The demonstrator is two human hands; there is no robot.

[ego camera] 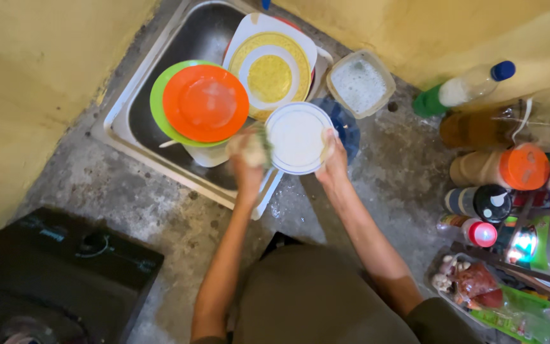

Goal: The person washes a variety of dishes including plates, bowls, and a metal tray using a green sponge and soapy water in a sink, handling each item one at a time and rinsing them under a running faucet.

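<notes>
Head view: the right hand (333, 156) grips a round white plate (297, 137) at its right rim. The left hand (249, 151) is clamped on a soapy sponge (259, 148) (touching the plate's left edge), near the steel sink (136, 121).

The sink (136, 130) sits at the far left of the counter (389, 172), against the corner of the walls. In it, two round plates (202, 105) lie stacked, with a larger plate (272, 70) leaning just behind and to their right. A small plate (297, 138) is over the sink's right rim, between the left hand (249, 153) and right hand (333, 159). Behind it stands a square tub (359, 84) (touching the sink's far corner). Bottles and jars (491, 172) crowd the counter's right end; a stove (58, 274) stands near left.
</notes>
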